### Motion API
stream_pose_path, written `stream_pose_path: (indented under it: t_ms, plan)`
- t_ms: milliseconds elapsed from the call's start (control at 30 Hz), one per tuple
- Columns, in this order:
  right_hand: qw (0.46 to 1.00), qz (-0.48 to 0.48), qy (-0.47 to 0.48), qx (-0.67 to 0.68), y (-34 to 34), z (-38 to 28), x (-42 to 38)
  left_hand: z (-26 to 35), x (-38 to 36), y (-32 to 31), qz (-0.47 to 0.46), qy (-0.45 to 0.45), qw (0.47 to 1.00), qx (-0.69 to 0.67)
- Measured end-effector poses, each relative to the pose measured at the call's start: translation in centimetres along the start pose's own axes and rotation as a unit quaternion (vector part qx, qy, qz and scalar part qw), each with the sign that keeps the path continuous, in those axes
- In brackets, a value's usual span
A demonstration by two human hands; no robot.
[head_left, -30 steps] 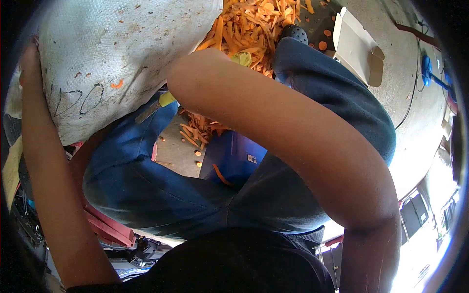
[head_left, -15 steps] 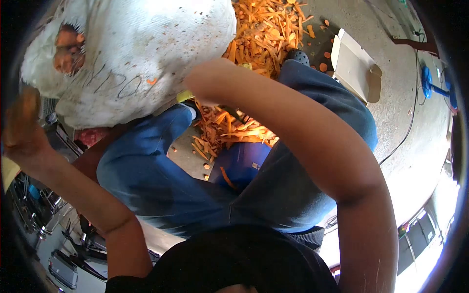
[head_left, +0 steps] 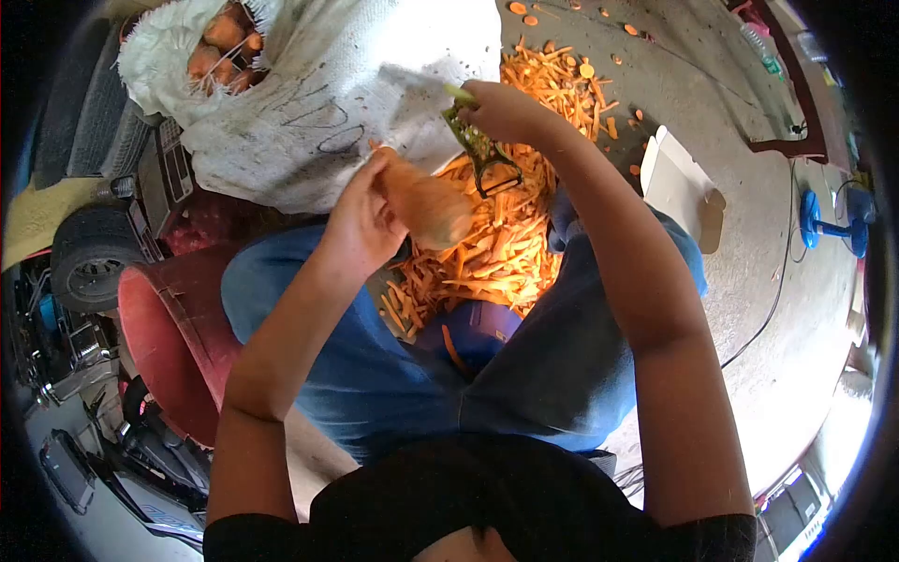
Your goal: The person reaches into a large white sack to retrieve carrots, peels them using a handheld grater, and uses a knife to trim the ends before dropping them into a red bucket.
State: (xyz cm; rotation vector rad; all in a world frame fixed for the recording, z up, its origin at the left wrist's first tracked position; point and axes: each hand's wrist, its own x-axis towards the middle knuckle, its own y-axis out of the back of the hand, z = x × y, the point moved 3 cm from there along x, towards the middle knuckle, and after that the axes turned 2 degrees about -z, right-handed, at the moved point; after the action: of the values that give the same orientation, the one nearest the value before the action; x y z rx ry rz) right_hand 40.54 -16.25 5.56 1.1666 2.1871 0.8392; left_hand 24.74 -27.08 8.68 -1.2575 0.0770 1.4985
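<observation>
By the sack's edge, left grip closed around carrot, right grip around peeler, slim gap between.

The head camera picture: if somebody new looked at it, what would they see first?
Probably the bright heap of orange peelings on the floor in the middle, beside the big white sack at the top. Just above the heap, the left hand holds a fat carrot and the right hand a peeler. A red tub stands out at the left.
</observation>
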Motion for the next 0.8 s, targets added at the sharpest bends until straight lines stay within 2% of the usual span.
stream_pose_path:
  t_ms: [33,100,167,200,233,300,333,367,400,433,467,500,533,567,600,633,667,800]
  plan:
    - [1.000,0.004,0.003,-0.003,0.5,0.0,0.1,-0.2,0.3,-0.3,-0.011,-0.001,1.000,0.013]
    - [0.983,0.063,-0.050,0.165,1.8,0.3,0.2,-0.8,1.5,0.1,-0.028,-0.004,0.999,0.028]
    - [0.972,0.105,-0.063,0.201,2.8,-0.5,-0.2,-2.1,3.5,0.7,-0.212,0.000,0.977,-0.033]
    - [0.944,0.121,-0.075,0.297,3.3,-1.2,-0.6,-2.3,3.8,0.2,-0.188,0.038,0.977,-0.090]
    - [0.907,0.134,-0.086,0.391,3.5,-1.5,-0.8,-2.2,4.0,-0.1,-0.189,0.041,0.977,-0.094]
    - [0.899,0.121,-0.105,0.408,3.0,-1.3,-0.6,-1.9,3.6,-1.2,-0.190,0.121,0.971,-0.073]
    - [0.874,0.156,-0.111,0.447,2.8,-1.5,-0.7,-1.9,3.3,-1.5,-0.129,0.117,0.983,-0.051]
    - [0.846,0.192,-0.115,0.483,2.7,-1.6,-0.7,-1.9,3.7,-1.7,-0.131,0.114,0.983,-0.053]
    - [0.848,0.199,-0.153,0.467,2.7,-2.3,-1.3,-2.0,4.1,-1.5,-0.115,0.108,0.985,-0.065]
    - [0.849,0.209,-0.134,0.467,2.2,-2.6,-1.2,-2.2,4.6,-1.0,-0.098,0.105,0.987,-0.077]
    - [0.859,0.220,-0.135,0.443,1.9,-2.9,-1.4,-2.4,5.8,-0.2,-0.188,0.122,0.970,-0.090]
    - [0.868,0.231,-0.135,0.418,1.7,-3.8,-1.8,-2.3,6.0,-0.1,-0.189,0.122,0.970,-0.092]
    - [0.882,0.248,-0.100,0.388,1.7,-4.6,-2.2,-2.2,6.1,-0.3,-0.242,0.133,0.956,-0.098]
    - [0.883,0.219,-0.116,0.398,1.5,-5.3,-2.5,-2.1,6.1,-0.6,-0.294,0.144,0.939,-0.104]
    - [0.906,0.239,-0.101,0.334,1.5,-5.5,-2.6,-2.0,5.8,-1.5,-0.295,0.144,0.939,-0.105]
    - [0.924,0.257,-0.086,0.268,1.3,-5.6,-2.6,-1.8,5.4,-2.6,-0.200,0.124,0.968,-0.085]
    - [0.924,0.257,-0.087,0.268,0.9,-5.5,-2.6,-1.6,5.3,-2.9,-0.103,0.103,0.987,-0.066]
    - [0.917,0.322,-0.082,0.219,1.0,-5.4,-3.0,-1.7,5.4,-3.1,-0.107,0.106,0.988,-0.037]
